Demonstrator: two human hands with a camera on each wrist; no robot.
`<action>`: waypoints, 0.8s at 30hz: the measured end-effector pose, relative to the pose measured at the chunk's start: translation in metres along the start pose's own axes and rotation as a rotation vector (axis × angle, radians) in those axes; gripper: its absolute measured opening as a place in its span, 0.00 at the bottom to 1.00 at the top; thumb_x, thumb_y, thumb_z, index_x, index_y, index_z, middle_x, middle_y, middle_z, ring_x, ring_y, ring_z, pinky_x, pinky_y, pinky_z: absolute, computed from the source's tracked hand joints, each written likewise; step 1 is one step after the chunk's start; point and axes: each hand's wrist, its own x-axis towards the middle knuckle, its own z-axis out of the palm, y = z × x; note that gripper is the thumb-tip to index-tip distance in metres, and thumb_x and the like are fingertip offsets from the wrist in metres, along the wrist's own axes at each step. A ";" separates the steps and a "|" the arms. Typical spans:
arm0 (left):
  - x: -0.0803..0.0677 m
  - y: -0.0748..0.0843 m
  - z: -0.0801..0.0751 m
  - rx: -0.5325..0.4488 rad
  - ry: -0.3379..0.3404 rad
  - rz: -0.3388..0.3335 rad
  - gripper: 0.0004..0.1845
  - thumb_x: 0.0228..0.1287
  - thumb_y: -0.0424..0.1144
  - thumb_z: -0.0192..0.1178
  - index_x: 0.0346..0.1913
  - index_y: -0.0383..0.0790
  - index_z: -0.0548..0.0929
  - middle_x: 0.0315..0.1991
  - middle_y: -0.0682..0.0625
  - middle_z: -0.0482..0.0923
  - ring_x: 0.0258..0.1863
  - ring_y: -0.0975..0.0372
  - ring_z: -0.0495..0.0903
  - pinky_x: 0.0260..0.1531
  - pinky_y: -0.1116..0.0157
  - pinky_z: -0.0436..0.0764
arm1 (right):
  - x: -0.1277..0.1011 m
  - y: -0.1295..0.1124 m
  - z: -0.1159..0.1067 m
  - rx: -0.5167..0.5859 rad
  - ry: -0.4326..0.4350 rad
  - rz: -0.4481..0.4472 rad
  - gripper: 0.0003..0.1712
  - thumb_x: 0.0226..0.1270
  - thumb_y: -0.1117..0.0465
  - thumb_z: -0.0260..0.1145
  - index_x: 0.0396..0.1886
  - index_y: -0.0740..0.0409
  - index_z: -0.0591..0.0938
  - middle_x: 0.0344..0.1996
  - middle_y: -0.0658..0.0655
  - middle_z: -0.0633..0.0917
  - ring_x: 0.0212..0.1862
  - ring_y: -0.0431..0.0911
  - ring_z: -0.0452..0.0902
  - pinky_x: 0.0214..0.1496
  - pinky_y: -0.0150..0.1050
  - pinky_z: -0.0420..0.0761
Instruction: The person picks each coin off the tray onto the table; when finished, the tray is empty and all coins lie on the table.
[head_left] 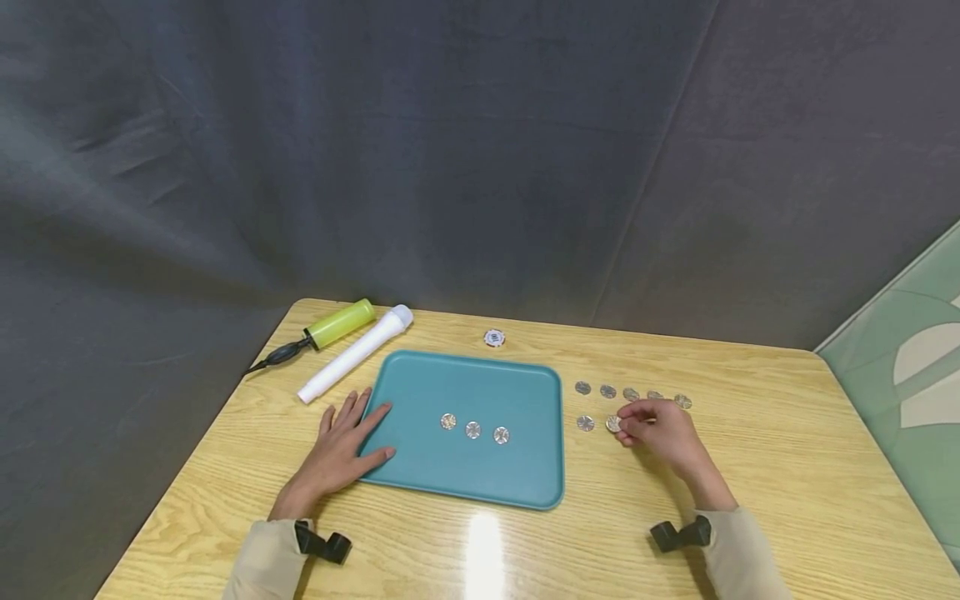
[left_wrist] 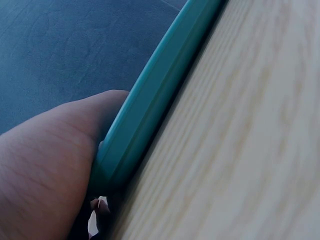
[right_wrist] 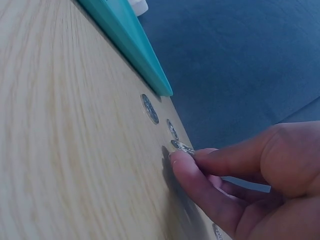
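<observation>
Nearest us, two beige sleeves (head_left: pixel 264 567) come in over the wood table (head_left: pixel 600 550), a black wrist cam (head_left: pixel 337 548) at the left cuff, another at the right. Left hand (head_left: pixel 333 450) is on the left side of the blue-green tray (head_left: pixel 465 473): fingers spread, thumb & forefinger over the rim, the others at or just outside it. In the tray, 3 silvery coins (head_left: pixel 472 430) lie flat in a short row w/ gaps b/w them. Over to the right, well clear of the tray, the right hand (head_left: pixel 660 429): thumb & fingertips pinching a tilted coin (head_left: pixel 613 423); can't tell if its edge touches the wood. Just left of that, b/w it & the tray, one lone coin (head_left: pixel 585 423) lies flat. Farther back, a row of 5 coins (head_left: pixel 631 393) runs rightward. Far left, a white mic (head_left: pixel 354 356) lies slantwise, w/ a yellow-green pump (head_left: pixel 341 324) beside it. Beyond the tray's far rim, a poker chip (head_left: pixel 494 337); behind everything, a dark curtain (head_left: pixel 480 167).
</observation>
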 end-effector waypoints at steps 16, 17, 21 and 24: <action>-0.001 0.001 -0.001 -0.013 -0.002 0.000 0.39 0.66 0.54 0.62 0.77 0.45 0.65 0.81 0.34 0.48 0.79 0.35 0.45 0.71 0.30 0.41 | -0.001 0.002 -0.004 0.001 0.012 -0.022 0.11 0.68 0.73 0.63 0.46 0.77 0.83 0.37 0.67 0.87 0.32 0.38 0.86 0.36 0.31 0.87; -0.001 0.001 -0.001 -0.011 -0.004 -0.001 0.39 0.66 0.55 0.62 0.77 0.45 0.65 0.81 0.34 0.48 0.79 0.35 0.45 0.71 0.30 0.41 | -0.002 0.001 -0.004 0.002 0.016 -0.031 0.11 0.68 0.73 0.63 0.46 0.78 0.83 0.38 0.68 0.87 0.32 0.38 0.86 0.36 0.31 0.87; -0.001 0.000 -0.001 -0.007 -0.006 -0.003 0.39 0.66 0.55 0.62 0.77 0.46 0.65 0.81 0.35 0.47 0.79 0.35 0.44 0.71 0.30 0.41 | -0.004 -0.011 -0.002 0.027 0.016 -0.080 0.11 0.68 0.73 0.63 0.45 0.79 0.82 0.39 0.70 0.86 0.33 0.38 0.86 0.37 0.31 0.87; -0.001 0.000 -0.001 -0.010 -0.002 -0.003 0.39 0.66 0.55 0.62 0.77 0.46 0.65 0.81 0.34 0.48 0.80 0.35 0.44 0.71 0.30 0.41 | -0.002 -0.023 0.004 0.035 0.007 -0.115 0.11 0.68 0.73 0.62 0.45 0.79 0.82 0.38 0.71 0.87 0.33 0.39 0.86 0.37 0.33 0.88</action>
